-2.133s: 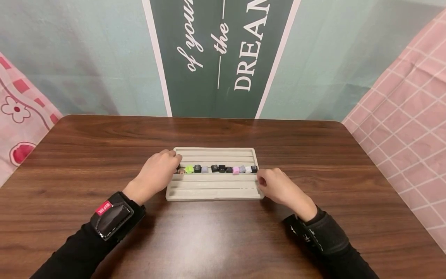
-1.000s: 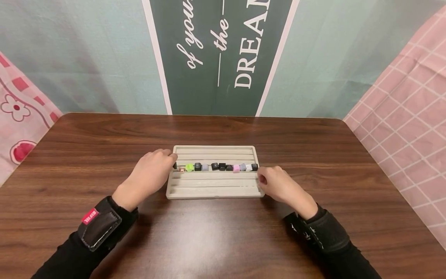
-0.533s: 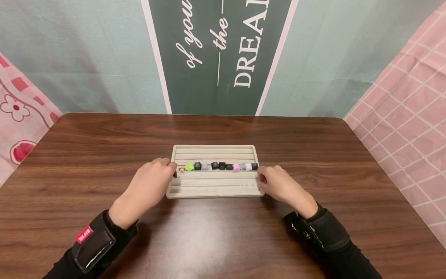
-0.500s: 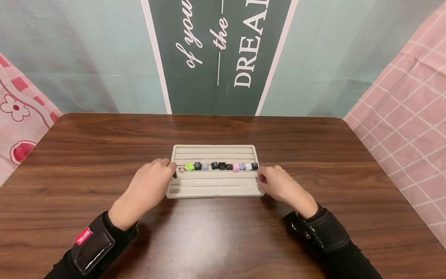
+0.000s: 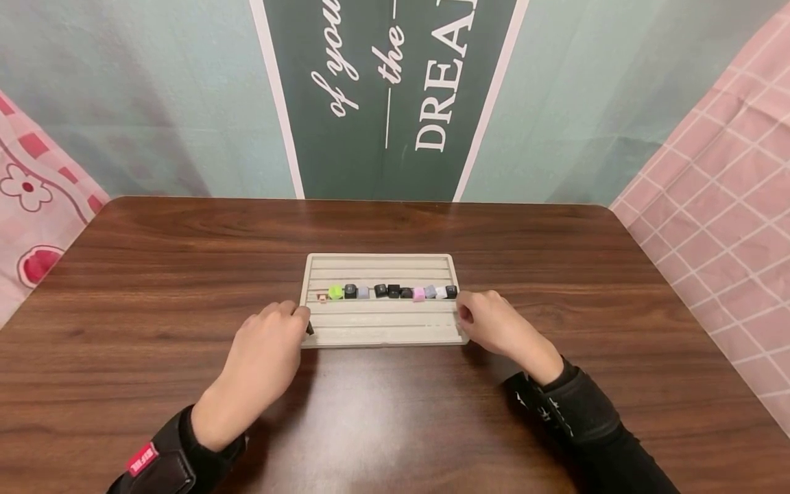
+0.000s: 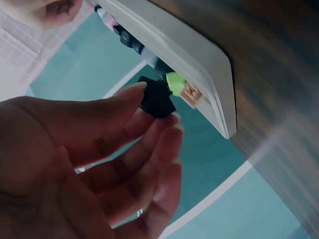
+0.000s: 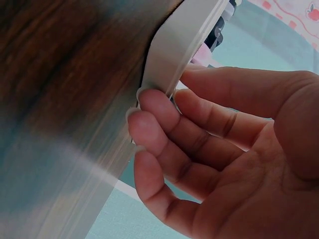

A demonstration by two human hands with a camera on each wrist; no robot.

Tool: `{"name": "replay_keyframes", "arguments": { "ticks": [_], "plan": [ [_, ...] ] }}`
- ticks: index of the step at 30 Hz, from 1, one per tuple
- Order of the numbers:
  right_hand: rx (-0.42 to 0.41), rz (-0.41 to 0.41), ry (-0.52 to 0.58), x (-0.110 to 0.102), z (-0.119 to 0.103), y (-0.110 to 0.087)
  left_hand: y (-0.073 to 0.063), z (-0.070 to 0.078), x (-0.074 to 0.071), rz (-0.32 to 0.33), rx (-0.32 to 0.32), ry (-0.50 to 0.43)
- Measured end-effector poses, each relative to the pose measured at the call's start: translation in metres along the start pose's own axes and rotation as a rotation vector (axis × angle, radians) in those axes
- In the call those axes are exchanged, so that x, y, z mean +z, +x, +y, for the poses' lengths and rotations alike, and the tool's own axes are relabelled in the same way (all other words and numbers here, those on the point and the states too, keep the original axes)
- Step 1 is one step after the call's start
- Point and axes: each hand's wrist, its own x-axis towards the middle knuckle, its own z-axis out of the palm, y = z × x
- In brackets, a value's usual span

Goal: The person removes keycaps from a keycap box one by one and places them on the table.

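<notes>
A cream ribbed tray (image 5: 382,334) lies on the table with a row of small keycaps along its middle ridge. My left hand (image 5: 262,360) is over the tray's front left corner, pinching a black keycap (image 6: 157,97) between thumb and fingertips. At the row's left end are a brownish-pink keycap (image 5: 322,298) and a lime green keycap (image 5: 335,292). Further right come black and lilac ones, then a pink keycap (image 5: 418,294), a white one and a last black keycap (image 5: 451,291). My right hand (image 5: 503,329) holds the tray's right edge, thumb at the rim and fingers against the outer side.
The brown wooden table (image 5: 395,425) extends around the tray on all sides. Behind it hangs a teal and dark green cloth (image 5: 370,165) with white lettering. Pink patterned cloths hang at the left and right.
My left hand has drawn the black keycap away from the left end of the row, toward the tray's front left corner. The right hand stays at the tray's right edge.
</notes>
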Motion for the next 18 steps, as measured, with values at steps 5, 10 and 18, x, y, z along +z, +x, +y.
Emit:
{"name": "replay_keyframes", "arguments": {
  "ticks": [5,10,18],
  "plan": [
    [-0.005,-0.002,-0.001,0.000,0.000,0.000,-0.008,0.008,0.001,0.006,-0.023,0.010],
    [-0.004,-0.015,0.009,0.001,0.000,-0.001,-0.016,0.013,0.003,-0.004,-0.024,0.009],
    [-0.003,-0.017,0.017,0.000,0.000,-0.001,-0.024,0.018,0.005,-0.091,-0.033,0.015]
  ]
}}
